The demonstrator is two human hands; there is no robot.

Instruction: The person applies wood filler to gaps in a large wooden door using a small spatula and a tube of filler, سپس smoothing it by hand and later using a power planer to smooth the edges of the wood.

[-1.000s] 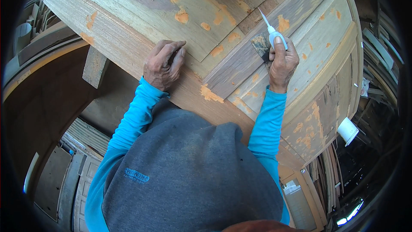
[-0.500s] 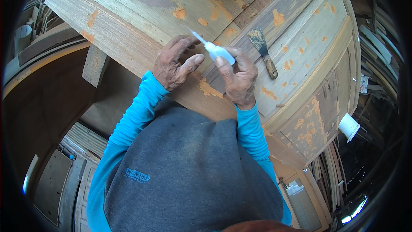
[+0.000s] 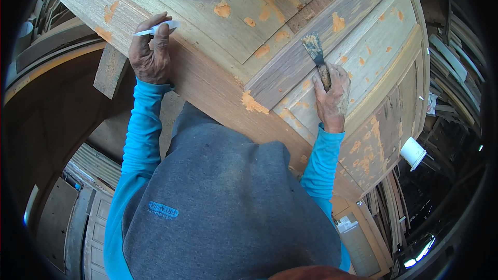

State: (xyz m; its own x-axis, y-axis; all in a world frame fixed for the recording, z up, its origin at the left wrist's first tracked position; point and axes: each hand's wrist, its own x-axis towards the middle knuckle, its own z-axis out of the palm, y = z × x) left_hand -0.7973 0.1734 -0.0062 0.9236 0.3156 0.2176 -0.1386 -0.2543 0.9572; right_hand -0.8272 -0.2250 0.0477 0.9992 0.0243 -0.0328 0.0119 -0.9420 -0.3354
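My left hand [image 3: 150, 54], its fingers closed, holds a small white squeeze bottle with a narrow nozzle [image 3: 157, 28] over the left edge of a wooden door panel [image 3: 207, 85]. Most of the bottle is hidden behind the fingers. To the right, my right hand [image 3: 333, 98] grips the handle of a putty knife [image 3: 315, 51]. The knife's stained, flat blade points away from me, above the panel. Orange filler patches [image 3: 222, 9] mark the wood in many places.
A white bucket [image 3: 412, 153] stands off the panel's right side. Stacked wood strips [image 3: 456, 67] fill the far right. A short wooden block [image 3: 110, 71] juts from under the panel's left edge. Another panelled door [image 3: 98, 228] lies low on the left.
The bottle has passed from my right hand to my left, which has moved left with it. My right hand has moved right and taken hold of the putty knife.
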